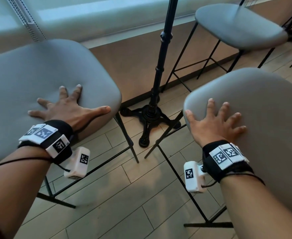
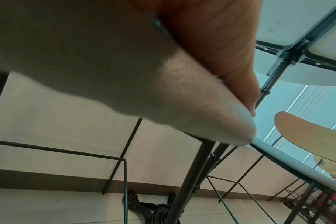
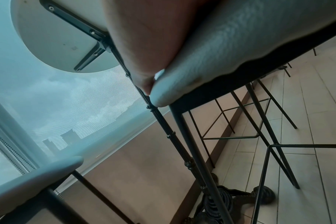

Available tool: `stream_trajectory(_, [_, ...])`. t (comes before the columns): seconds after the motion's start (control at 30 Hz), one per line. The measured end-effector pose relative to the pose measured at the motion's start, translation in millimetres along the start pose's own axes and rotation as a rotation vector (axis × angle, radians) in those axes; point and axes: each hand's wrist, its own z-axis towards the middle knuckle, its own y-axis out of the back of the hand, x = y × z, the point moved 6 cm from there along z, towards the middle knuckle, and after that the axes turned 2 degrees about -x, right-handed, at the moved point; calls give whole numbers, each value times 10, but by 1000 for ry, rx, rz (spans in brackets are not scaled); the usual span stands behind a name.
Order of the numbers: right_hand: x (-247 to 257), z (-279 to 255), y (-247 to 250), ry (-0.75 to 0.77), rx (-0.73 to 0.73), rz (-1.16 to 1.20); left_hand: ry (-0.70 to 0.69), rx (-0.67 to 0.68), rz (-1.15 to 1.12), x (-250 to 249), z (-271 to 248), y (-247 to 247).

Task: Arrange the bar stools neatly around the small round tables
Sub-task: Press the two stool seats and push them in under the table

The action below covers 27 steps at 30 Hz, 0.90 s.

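Two grey padded bar stools stand before me, either side of a black table pedestal (image 1: 157, 83). My left hand (image 1: 69, 106) lies flat with spread fingers on the left stool seat (image 1: 38, 71), thumb along its near right edge. My right hand (image 1: 214, 121) lies flat with spread fingers on the right stool seat (image 1: 262, 107), thumb at its left rim. The left wrist view shows the thumb (image 2: 211, 45) against the seat edge (image 2: 125, 68). In the right wrist view the thumb (image 3: 148, 45) presses the seat edge (image 3: 211, 53). The round table top (image 3: 54, 45) shows from below.
A third grey stool (image 1: 236, 26) stands at the far right by the low wall. The pedestal's ornate iron foot (image 1: 148, 118) sits on the tiled floor between the thin black stool legs (image 1: 126, 137). A window with blind cords (image 1: 29, 19) runs along the back.
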Motion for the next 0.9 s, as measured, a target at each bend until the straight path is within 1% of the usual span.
stream_trajectory(0.17, [0,1,4,5,4,6,-5,-11,-16,-164,32,-13])
stream_trajectory(0.47, [-9,-2,9,7,-4,16,0,-33,-21,-302,46,-35])
stream_trajectory(0.9, [-23,-44,11,23,-1,20,-10,-35,-17,-352,52,-39])
